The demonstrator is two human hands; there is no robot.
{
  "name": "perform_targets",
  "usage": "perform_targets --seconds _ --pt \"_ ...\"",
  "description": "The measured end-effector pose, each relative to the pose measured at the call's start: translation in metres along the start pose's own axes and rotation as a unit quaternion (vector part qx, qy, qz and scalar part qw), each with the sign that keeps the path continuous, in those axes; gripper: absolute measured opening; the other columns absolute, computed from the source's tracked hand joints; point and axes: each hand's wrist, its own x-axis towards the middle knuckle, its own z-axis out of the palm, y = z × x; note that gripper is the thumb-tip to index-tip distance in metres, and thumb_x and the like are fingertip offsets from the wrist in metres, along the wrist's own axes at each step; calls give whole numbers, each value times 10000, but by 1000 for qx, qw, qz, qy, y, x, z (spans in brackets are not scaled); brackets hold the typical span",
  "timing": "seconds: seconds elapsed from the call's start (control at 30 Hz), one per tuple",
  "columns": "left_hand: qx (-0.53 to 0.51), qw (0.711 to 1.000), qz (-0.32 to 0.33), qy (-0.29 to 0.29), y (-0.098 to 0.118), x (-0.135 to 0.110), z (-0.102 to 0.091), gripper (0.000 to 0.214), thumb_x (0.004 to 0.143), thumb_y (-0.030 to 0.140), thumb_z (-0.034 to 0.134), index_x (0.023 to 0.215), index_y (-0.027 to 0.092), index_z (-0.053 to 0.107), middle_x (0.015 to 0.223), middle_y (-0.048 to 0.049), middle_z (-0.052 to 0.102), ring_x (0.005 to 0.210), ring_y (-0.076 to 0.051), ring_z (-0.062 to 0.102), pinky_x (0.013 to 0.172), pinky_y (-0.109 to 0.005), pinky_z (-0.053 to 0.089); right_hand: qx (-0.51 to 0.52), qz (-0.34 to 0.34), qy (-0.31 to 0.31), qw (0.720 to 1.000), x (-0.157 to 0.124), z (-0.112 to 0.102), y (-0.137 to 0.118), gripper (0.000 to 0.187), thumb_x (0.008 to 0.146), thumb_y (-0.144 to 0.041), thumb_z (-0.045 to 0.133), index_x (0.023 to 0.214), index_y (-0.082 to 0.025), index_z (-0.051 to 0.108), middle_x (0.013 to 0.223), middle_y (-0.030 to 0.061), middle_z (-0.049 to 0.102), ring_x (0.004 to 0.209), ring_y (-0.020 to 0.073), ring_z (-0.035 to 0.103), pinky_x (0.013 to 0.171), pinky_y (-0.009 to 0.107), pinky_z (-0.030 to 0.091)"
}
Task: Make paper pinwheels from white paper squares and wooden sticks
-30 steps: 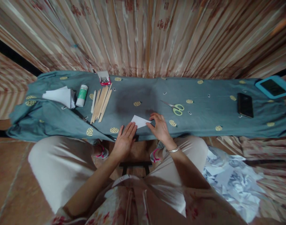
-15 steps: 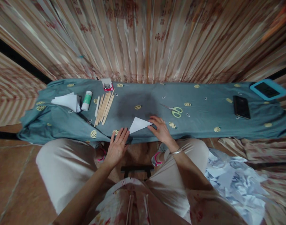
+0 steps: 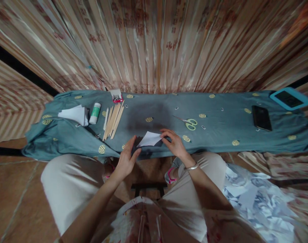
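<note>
A small folded piece of white paper (image 3: 150, 139) is at the front edge of the cloth-covered table, between my hands. My right hand (image 3: 173, 143) pinches its right corner between thumb and fingers. Beside the paper's left tip is my left hand (image 3: 126, 159), thumb and fingers apart, with nothing in it. Just beyond my right hand lie scissors (image 3: 190, 124) with light green handles, blades pointing left.
On the left are wooden sticks (image 3: 114, 120), a white pencil-like stick (image 3: 105, 118), a glue stick (image 3: 95, 113), stacked white paper (image 3: 74, 114) and a small red-and-white box (image 3: 117, 97). Rightward lie a phone (image 3: 262, 117) and a blue-framed device (image 3: 290, 98). Paper scraps (image 3: 260, 202) fill a bag below.
The paper has turned from a flat triangle into a more opened, curved shape, its right corner lifted by my right hand. My left hand has rolled from palm-down to thumb and fingers apart.
</note>
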Motion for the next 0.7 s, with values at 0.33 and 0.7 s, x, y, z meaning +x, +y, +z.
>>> perform_targets --seconds 0.33,0.7 --pt "-214 960 -163 -81 19 59 10 494 598 630 762 663 143 709 489 26 540 480 -104 458 463 -220 337 19 -4 3 1000 5 -1 -7 104 862 -233 569 880 -248 671 1240 70 688 1190 226 606 1061 430 429" --pt "-244 952 -185 -3 14 65 11 449 539 546 798 626 141 624 502 41 509 480 -84 412 468 -213 304 135 77 -7 988 11 3 2 195 843 -273 542 899 -222 722 1078 55 755 1003 198 698 928 357 525"
